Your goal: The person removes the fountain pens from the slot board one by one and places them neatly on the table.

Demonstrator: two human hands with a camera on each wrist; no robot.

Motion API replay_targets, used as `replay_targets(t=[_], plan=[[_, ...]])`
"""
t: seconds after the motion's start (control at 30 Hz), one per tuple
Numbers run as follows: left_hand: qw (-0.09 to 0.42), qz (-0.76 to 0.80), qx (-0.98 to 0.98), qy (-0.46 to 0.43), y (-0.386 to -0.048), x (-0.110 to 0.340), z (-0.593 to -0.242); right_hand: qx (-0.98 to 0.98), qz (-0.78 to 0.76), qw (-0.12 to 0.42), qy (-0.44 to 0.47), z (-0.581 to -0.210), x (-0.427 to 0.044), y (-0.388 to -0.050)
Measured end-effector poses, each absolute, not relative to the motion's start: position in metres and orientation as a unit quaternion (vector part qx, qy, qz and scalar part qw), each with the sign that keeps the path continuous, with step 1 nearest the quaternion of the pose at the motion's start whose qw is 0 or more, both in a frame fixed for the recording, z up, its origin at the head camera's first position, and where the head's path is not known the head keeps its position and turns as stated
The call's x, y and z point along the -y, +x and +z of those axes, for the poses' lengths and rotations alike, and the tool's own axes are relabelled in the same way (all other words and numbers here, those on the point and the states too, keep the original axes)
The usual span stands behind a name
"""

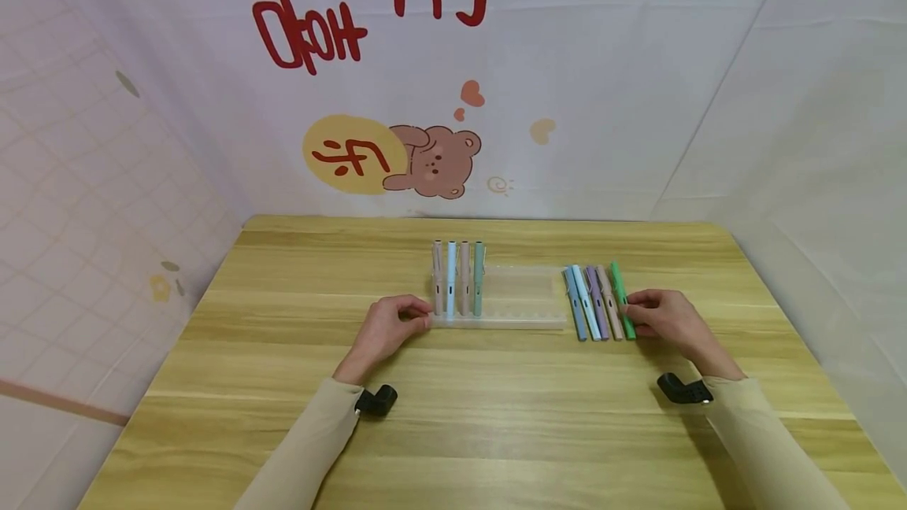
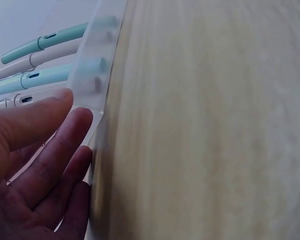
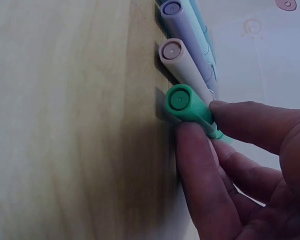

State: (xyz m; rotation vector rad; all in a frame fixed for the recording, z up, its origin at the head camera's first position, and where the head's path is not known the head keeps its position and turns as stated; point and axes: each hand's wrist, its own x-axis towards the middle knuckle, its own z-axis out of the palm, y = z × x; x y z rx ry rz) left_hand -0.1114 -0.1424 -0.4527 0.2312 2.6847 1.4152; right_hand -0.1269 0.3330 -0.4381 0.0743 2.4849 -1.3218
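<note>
A clear plastic pen rack (image 1: 524, 323) stands on the table with several capped pens upright at its left part, among them a grey-green pen (image 1: 478, 278) and a light blue pen (image 1: 451, 278). My left hand (image 1: 390, 329) pinches the rack's left front corner between thumb (image 2: 50, 112) and fingers. To the rack's right, several pens lie side by side, including a purple pen (image 1: 597, 301) and a beige pen (image 3: 182, 62). The rightmost one, a green pen (image 3: 187, 102), is pinched between the thumb and fingers of my right hand (image 1: 669, 319), low at the tabletop.
The wooden table (image 1: 453, 431) reaches back to a white printed wall cloth (image 1: 602, 85). Another cloth hangs along the left side. Each wrist wears a black strap-on mount, such as the left mount (image 1: 377, 400).
</note>
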Motion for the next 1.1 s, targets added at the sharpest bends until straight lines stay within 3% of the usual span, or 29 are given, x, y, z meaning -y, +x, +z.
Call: replay_targets(t=[1.1], plan=[[0.048,0.456,-0.885,0.079,-0.110,0.142,-0.454,-0.902,-0.413,0.125,0.024,-0.439,-0.335,-0.116]])
